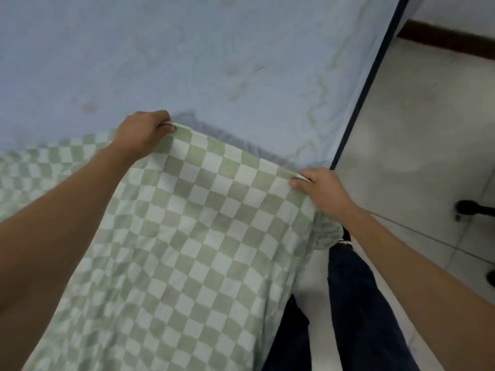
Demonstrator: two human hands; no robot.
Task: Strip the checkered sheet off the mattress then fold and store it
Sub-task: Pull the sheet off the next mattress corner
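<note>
We see the checkered sheet (192, 223) held up by its far edge over the pale blue mattress (187, 49); the left hand (142, 132) grips one end of that edge, fingers curled round it; the right hand (318, 187) pinches the other end, thumb on top; the fingers under the cloth are hidden from us; the sheet is cut off at the left and bottom, bunching beside dark trousers (356, 303).

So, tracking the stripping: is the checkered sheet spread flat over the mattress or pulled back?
Pulled back. The left hand and right hand grip the checkered sheet by its lifted edge; bare blue mattress shows beyond it.
</note>
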